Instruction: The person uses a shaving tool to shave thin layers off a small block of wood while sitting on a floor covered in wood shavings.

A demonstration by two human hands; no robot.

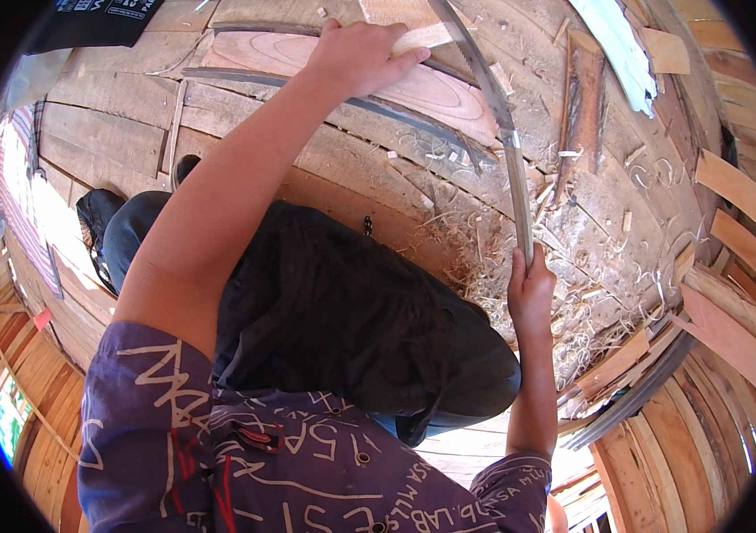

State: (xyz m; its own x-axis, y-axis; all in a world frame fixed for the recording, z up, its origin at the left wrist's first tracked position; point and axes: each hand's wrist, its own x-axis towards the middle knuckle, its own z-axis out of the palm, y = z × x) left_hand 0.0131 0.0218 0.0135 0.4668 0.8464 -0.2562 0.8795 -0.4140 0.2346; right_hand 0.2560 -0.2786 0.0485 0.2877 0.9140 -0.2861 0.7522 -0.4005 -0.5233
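My left hand [362, 58] is closed around a small pale piece of wood [429, 37] at the top middle. In my right hand [533, 289], to the right of my knees, is the wooden handle of a long-handled knife [486, 82]. Its dark blade stretches up past the end of the wood piece, touching it or lying just in front; I cannot tell which. The blade's tip runs off the upper edge. Beneath my left hand and the blade lies a pinkish plank [436, 93] with curved grain and dark edges.
Curled shavings and chips [485, 249] cover the floorboards [107, 133] around my right hand. A bark-edged slab [582, 98] lies at the upper right, near a pale blue-white strip [622, 53]. Several cut boards [742, 195] lie along the right side. A black bag-like item [85, 25] is at the upper left.
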